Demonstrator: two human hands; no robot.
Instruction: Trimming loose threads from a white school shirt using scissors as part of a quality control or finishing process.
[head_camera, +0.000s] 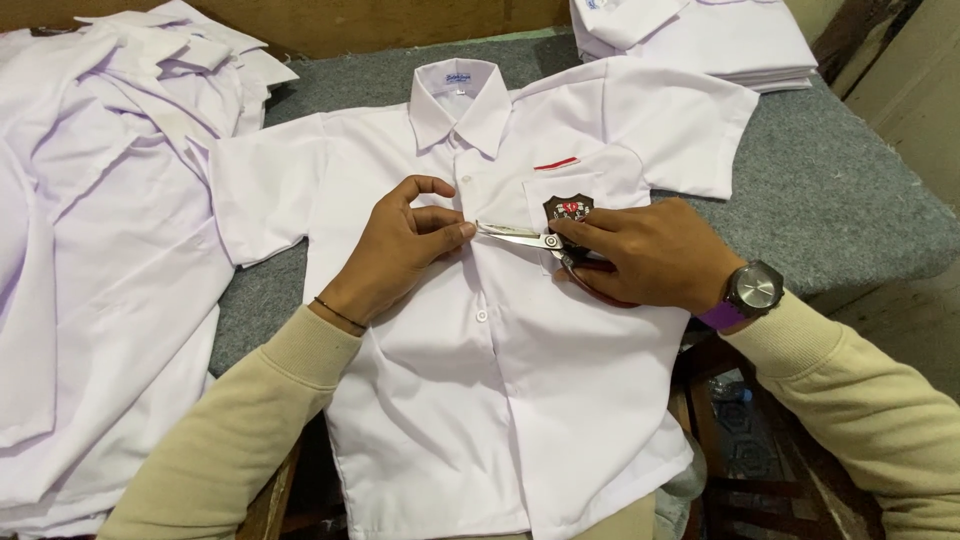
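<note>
White school shirt (500, 400): soft, limp. Left hand (400, 250) pinches placket; right hand (650, 255) grips thread snips (520, 237). Hold fabric near button line.

Lighting's pretty soft and even over my table, coming from above, so the white shirt (500, 380) looks bright with faint shadows. Everything's sharp, only the near right corner goes dim.

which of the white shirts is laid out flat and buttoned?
The shirt in the middle, under both hands: spread face up, placket buttoned, badge on its chest pocket. The loose pile on the left is crumpled; the stack at top right is folded.
</note>
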